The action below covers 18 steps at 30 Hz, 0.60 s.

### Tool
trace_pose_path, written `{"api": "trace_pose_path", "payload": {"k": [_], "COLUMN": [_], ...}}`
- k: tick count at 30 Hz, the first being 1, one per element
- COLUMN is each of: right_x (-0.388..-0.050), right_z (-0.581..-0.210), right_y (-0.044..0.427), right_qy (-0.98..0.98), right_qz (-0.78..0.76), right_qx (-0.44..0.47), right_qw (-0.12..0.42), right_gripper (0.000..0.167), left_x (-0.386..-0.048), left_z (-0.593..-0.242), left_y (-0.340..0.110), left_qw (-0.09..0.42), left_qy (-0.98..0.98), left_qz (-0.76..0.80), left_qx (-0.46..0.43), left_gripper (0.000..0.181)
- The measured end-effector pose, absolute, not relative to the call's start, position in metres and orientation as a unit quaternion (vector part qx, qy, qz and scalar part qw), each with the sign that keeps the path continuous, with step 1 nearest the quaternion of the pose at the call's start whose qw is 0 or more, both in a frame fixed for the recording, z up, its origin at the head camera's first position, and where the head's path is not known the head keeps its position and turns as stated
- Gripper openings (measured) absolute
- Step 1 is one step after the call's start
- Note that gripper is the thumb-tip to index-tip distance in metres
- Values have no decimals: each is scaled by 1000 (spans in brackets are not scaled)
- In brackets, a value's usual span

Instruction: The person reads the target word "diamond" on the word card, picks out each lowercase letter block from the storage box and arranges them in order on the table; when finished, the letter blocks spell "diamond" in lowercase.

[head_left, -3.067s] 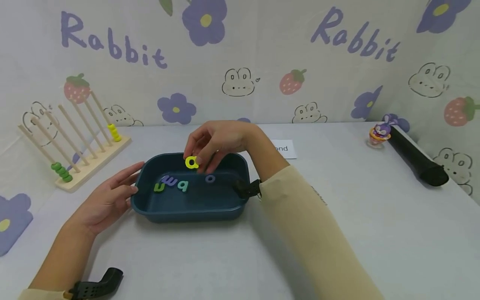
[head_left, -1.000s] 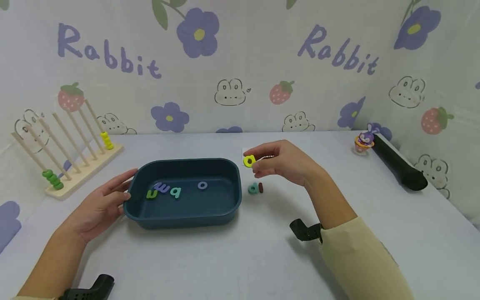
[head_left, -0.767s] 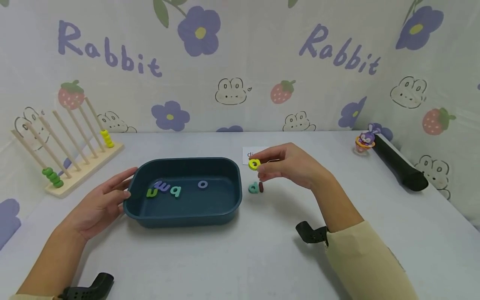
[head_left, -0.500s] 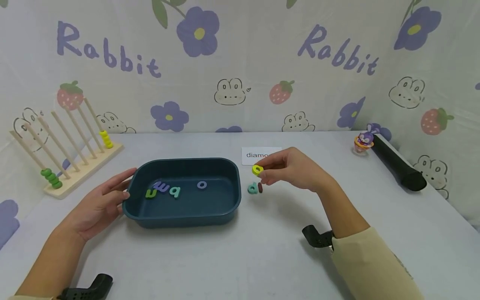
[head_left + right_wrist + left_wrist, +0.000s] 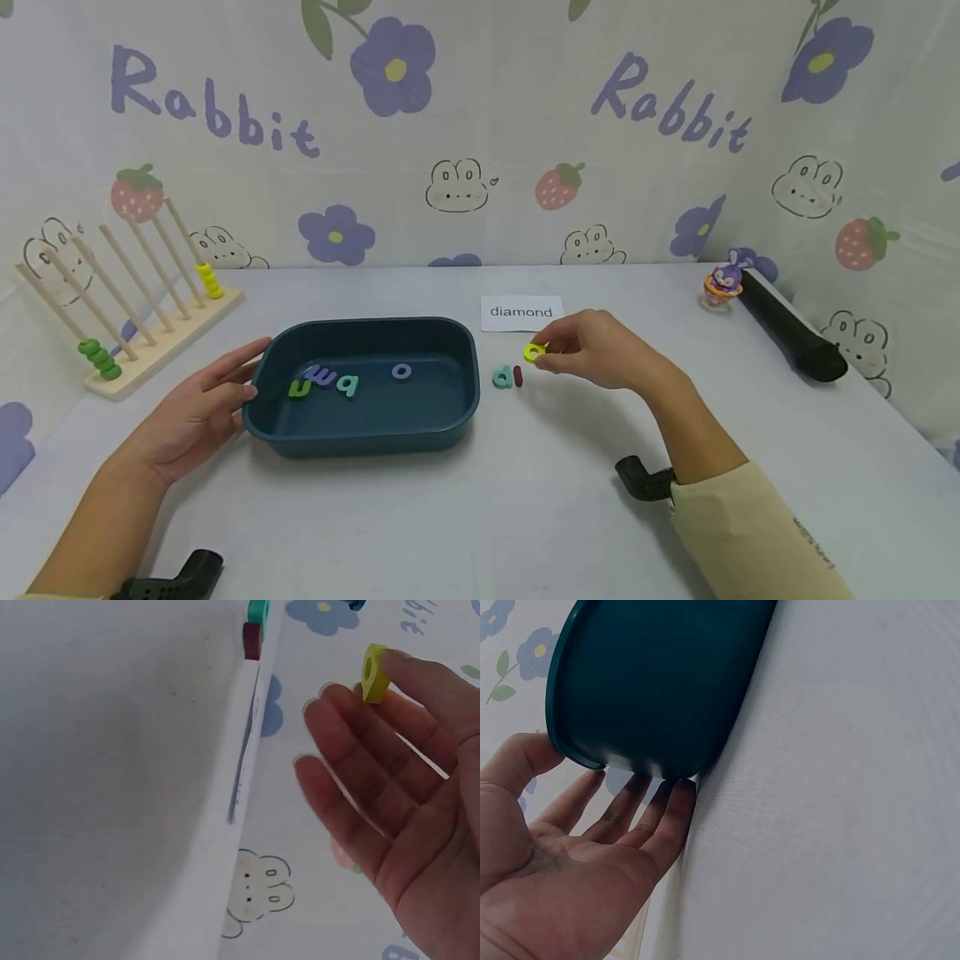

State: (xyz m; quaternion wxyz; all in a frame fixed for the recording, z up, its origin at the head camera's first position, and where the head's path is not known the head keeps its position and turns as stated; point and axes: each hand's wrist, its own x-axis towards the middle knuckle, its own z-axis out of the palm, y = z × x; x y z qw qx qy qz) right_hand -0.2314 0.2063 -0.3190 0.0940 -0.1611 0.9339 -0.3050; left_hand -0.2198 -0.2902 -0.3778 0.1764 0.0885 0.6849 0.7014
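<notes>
My right hand (image 5: 603, 350) pinches a yellow letter "a" (image 5: 534, 352) between thumb and fingertips, held above the table. In the right wrist view the yellow letter (image 5: 373, 673) sits under the thumb tip, with the other fingers spread below. A teal letter "d" (image 5: 502, 377) and a thin dark red letter (image 5: 518, 377), seemingly an "i", lie side by side just left of it. My left hand (image 5: 191, 417) rests against the left end of a dark blue tray (image 5: 360, 444). Its thumb touches the rim and its fairly straight fingertips touch the end wall (image 5: 641, 712).
Inside the tray lie a green (image 5: 299, 389), a purple (image 5: 320, 375), a teal (image 5: 347, 386) and a lilac letter (image 5: 401, 372). A card reading "diamond" (image 5: 521, 312) lies behind the loose letters. A wooden peg rack (image 5: 172, 337), a small figurine (image 5: 723, 283) and a black object (image 5: 795, 329) stand farther out.
My right hand took the yellow letter out over the tray, then moved right and lower past the card, which now shows fully. The left hand keeps its place on the tray.
</notes>
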Motion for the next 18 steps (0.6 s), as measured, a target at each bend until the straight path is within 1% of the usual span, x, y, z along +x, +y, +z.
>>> {"api": "trace_pose_path", "payload": {"k": [4,18], "right_x": [-235,-249], "right_z": [-324,-341], "right_y": [211,213], "right_qy": [941,949], "right_qz": [-284,-227], "right_qx": [-157,-168], "right_qw": [95,137], "right_gripper": [27,26], "left_x": [-220,-219], "left_z": [-378,-377], "left_y": [-290,-289], "left_qw": [177,176], "left_qy": [685,687], "left_qz": [702,700], "left_qx": [88,86], "left_gripper": [64,65]}}
